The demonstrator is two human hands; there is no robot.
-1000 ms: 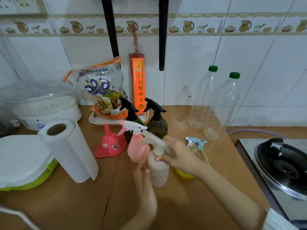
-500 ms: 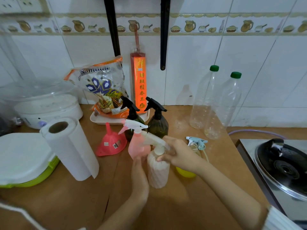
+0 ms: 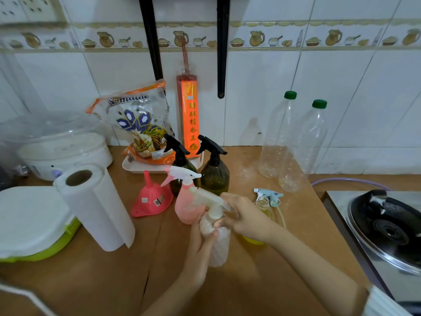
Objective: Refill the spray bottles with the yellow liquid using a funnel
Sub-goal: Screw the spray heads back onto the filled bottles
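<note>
Both hands close on the white spray bottle (image 3: 216, 242) standing on the surface (image 3: 91, 281): the left hand (image 3: 200, 242) wraps its body, the right hand (image 3: 243, 215) grips its trigger head (blurred). Just behind it stands the pink spray bottle (image 3: 186, 201), the red funnel (image 3: 150, 201) further left.

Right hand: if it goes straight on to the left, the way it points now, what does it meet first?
Probably the pink spray bottle, just beyond the white spray bottle the right hand grips; depth is unclear.
</note>
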